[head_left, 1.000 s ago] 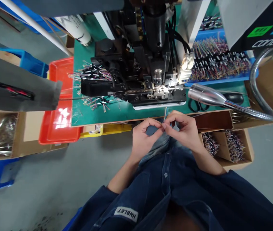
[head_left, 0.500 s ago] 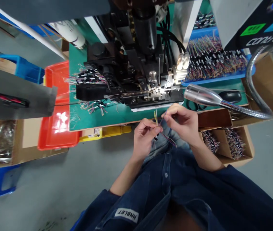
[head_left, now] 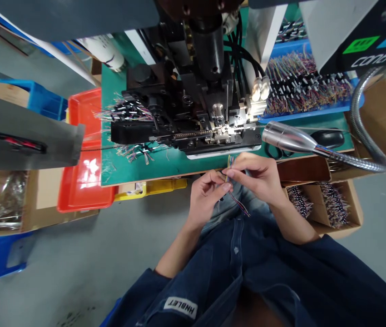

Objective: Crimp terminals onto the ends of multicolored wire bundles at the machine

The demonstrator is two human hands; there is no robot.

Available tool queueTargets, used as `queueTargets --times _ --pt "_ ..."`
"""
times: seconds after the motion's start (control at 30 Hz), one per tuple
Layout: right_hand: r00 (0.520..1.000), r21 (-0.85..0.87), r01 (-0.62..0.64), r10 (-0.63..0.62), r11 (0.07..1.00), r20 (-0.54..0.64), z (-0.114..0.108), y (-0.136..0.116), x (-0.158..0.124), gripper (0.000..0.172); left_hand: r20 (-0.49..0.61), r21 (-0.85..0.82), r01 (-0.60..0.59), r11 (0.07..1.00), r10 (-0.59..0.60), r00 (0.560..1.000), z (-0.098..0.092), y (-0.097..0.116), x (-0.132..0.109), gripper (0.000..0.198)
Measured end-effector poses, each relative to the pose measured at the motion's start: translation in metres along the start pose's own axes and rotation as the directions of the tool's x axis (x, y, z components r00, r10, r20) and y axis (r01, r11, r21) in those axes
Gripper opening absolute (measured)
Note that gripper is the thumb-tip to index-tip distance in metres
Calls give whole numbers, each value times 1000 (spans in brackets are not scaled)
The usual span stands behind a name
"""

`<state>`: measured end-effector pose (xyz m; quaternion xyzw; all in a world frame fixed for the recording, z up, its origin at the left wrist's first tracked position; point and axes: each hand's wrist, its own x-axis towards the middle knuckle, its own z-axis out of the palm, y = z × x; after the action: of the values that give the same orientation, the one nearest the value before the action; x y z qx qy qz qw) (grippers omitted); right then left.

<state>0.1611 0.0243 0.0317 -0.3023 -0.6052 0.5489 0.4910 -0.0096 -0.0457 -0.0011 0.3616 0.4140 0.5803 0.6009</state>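
Between my two hands is a small bundle of thin coloured wires (head_left: 239,202), in front of the bench edge and above my lap. My left hand (head_left: 208,194) pinches it with thumb and fingertips. My right hand (head_left: 256,176) is closed on the upper wires, thumb against forefinger, close beside the left fingertips. Yellow and dark wire ends stick up past the fingers, while purplish ends hang below. The fingers cover the bundle's middle. Just beyond my hands stands a black terminal crimping machine (head_left: 210,109), its work point brightly lit.
A metal gooseneck lamp (head_left: 290,137) reaches in from the right. Wire bundles fill a blue tray (head_left: 315,113) behind it and a divided cardboard box (head_left: 352,218) below. More bundles (head_left: 128,110) lie left of the machine. A red tray (head_left: 66,190) and yellow bin (head_left: 165,185) flank the green bench (head_left: 138,170).
My right hand has come closer to the left one, bringing the separated wires together with the yellow ones. The view has shifted slightly.
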Motion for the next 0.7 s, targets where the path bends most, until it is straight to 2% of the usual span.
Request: queueTargets --times 0.13,0.23,0.37,0.47,0.6,0.7 --pt "994 -3 -39 38 999 -104 -2 -7 8 9 46 63 -14 998 11 999 -2 7 -2 25" --pt "997 -23 -62 61 998 -51 1 -12 10 17 59 213 -24 977 11 998 -4 15 -1 22" --pt "1000 -68 16 -14 998 27 4 -15 13 18 26 394 -119 911 119 993 -7 23 5 17" --pt "999 -82 34 -34 996 4 3 -12 15 9 -19 333 -118 935 132 991 -7 25 11 17" --pt "999 -57 -50 49 997 -16 2 -3 14 24 -81 126 -74 989 84 993 -5 19 17 22" --pt "996 20 -91 90 996 26 7 2 12 19 -102 72 -51 996 59 993 -4 13 21 28"
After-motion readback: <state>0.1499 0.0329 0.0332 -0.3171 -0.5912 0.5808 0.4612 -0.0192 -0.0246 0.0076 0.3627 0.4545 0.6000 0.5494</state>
